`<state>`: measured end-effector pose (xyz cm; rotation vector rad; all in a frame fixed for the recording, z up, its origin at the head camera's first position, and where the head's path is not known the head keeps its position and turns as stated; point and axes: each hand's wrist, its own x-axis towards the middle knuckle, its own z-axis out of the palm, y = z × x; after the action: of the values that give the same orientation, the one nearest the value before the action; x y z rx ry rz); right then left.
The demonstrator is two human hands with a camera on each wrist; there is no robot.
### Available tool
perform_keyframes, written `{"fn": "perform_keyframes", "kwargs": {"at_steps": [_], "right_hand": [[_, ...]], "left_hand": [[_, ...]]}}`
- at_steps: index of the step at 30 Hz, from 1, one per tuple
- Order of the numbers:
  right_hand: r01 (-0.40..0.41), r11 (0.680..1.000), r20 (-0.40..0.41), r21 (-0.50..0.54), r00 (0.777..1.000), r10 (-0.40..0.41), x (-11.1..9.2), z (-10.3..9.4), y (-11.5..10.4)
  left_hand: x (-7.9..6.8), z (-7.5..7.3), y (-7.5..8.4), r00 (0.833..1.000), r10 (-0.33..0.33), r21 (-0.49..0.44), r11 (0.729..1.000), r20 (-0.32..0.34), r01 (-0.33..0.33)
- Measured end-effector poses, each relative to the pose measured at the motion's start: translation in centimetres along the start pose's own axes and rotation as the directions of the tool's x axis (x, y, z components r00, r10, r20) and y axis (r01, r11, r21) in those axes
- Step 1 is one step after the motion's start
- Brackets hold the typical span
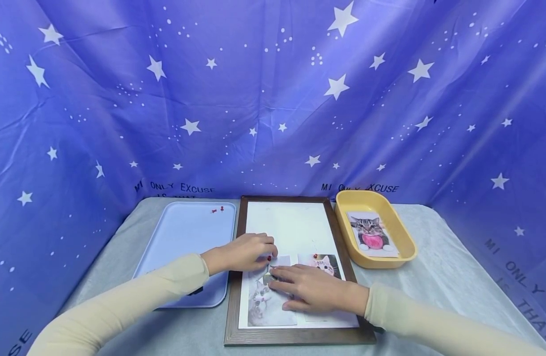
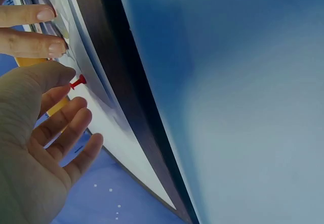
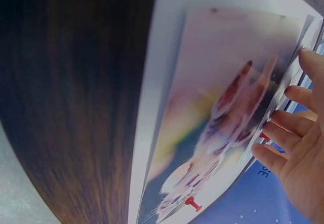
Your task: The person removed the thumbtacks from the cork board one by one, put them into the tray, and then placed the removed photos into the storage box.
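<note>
My left hand (image 1: 250,251) is over the upper edge of a kitten photo (image 1: 273,312), with a red push pin (image 2: 79,81) at its thumb and index finger, which pinch it. The other fingers of that hand spread loosely. My right hand (image 1: 315,288) rests with nearly straight fingers across the same photo, its fingertips just below the left hand. Both lie on a white board (image 1: 286,225) in a dark wooden frame (image 1: 299,337). Beside it on the board is a second cat photo (image 3: 217,117), with a red push pin (image 3: 192,203) at its top; the right hand partly hides it.
Left of the frame lies a pale blue tray (image 1: 184,237) with two red push pins (image 1: 218,210) near its far right corner. On the right stands a yellow bin (image 1: 406,242) holding a tabby cat photo (image 1: 372,235). A starry blue curtain (image 1: 264,99) hangs behind the grey tablecloth (image 1: 441,277).
</note>
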<state>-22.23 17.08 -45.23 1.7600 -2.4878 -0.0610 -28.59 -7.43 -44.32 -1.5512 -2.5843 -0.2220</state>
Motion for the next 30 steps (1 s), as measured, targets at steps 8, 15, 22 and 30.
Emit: {"fn": "perform_keyframes", "kwargs": {"at_steps": [8, 15, 22, 30], "right_hand": [[-0.009, 1.0, 0.03, 0.012, 1.0, 0.009, 0.2, 0.0, 0.0], [-0.006, 1.0, 0.028, -0.004, 1.0, 0.006, 0.3, -0.1, -0.1], [-0.015, 0.999, 0.041, 0.029, 0.999, 0.014, 0.3, -0.1, 0.0], [-0.018, 0.998, 0.042, 0.056, 0.999, 0.016, 0.2, 0.1, 0.0]], "left_hand": [[0.8, 0.4, -0.1, 0.986, -0.135, -0.255, 0.954, 0.101, 0.157], [1.4, 0.6, -1.1, 0.972, -0.178, -0.484, 0.845, 0.15, 0.23], [1.7, 0.6, -1.9, 0.954, -0.213, -0.578, 0.761, 0.21, 0.296], [1.7, 0.9, -2.5, 0.948, -0.216, -0.62, 0.719, 0.232, 0.315]]}}
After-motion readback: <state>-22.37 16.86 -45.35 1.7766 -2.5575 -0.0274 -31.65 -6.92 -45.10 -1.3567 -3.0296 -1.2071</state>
